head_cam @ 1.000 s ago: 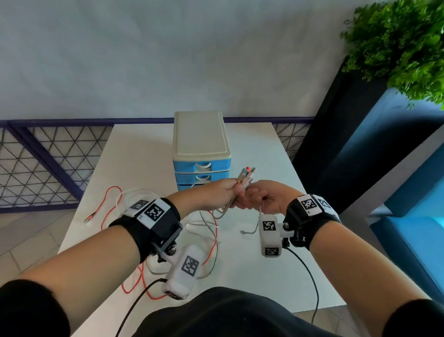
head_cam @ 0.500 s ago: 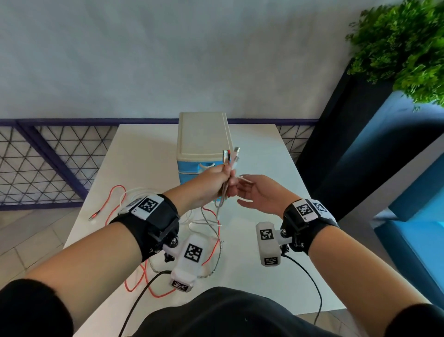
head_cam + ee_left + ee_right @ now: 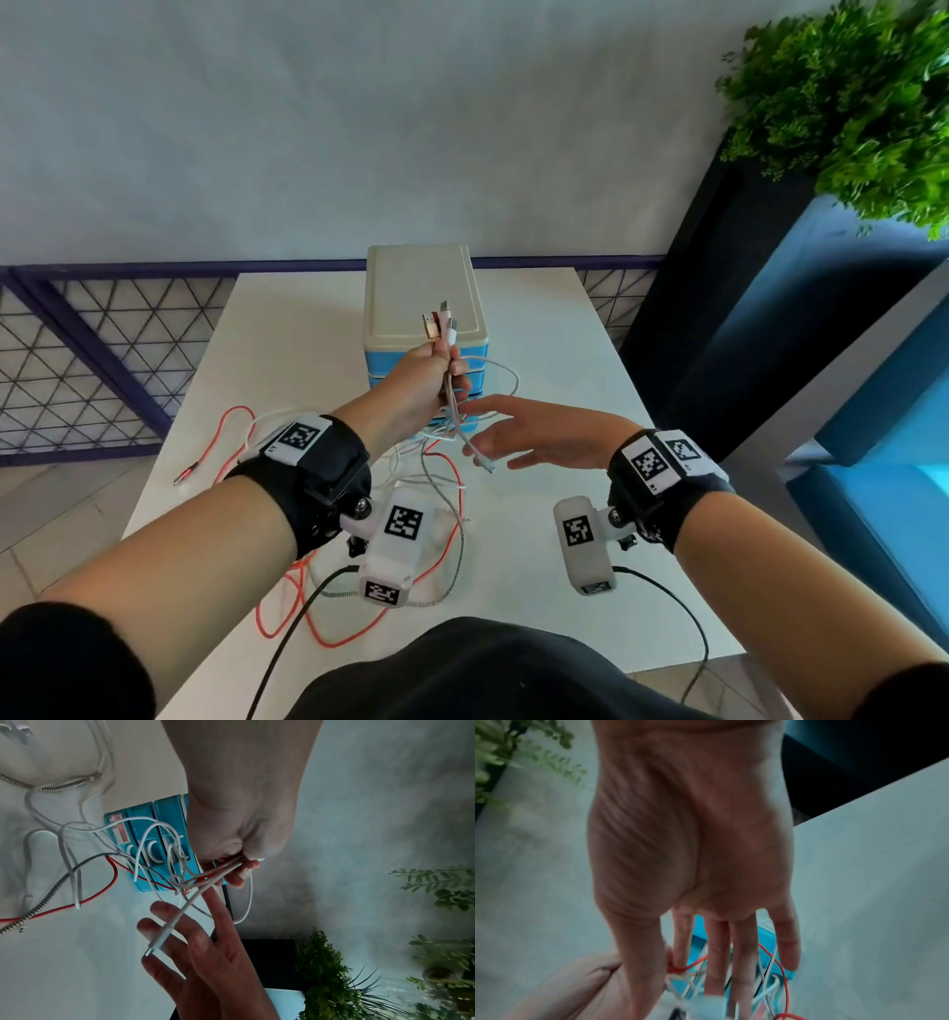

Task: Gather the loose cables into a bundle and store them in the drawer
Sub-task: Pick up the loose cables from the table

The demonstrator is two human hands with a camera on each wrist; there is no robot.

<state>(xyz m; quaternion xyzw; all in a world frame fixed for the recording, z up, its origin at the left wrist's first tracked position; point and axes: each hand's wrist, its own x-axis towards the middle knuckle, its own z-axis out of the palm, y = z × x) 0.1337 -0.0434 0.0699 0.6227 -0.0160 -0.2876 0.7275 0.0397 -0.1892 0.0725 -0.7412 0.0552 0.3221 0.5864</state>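
My left hand [image 3: 436, 377] is raised in front of the drawer unit [image 3: 421, 288] and grips several cable ends, their USB plugs [image 3: 440, 324] sticking up above the fist. The red, white and braided cables [image 3: 454, 462] hang from it down to the table. In the left wrist view the fist [image 3: 239, 845] pinches the strands [image 3: 221, 871], and one white plug end [image 3: 167, 929] dangles across my right hand's fingers [image 3: 180, 923]. My right hand [image 3: 518, 437] is flat with straight, spread fingers just below the left and holds nothing. It looks the same in its wrist view [image 3: 693, 862]. The blue drawers [image 3: 154, 833] look closed.
The white table [image 3: 565, 360] carries the slack: a red cable [image 3: 226, 437] trails left to its plug, and a braided cable [image 3: 457, 565] loops near the front edge. A dark planter with a green plant [image 3: 847, 103] stands right; a mesh railing [image 3: 92, 370] lies behind left.
My left hand has lifted the cable ends higher, in front of the drawer unit's top. My right hand has let go of them, opened flat and dropped below the left.
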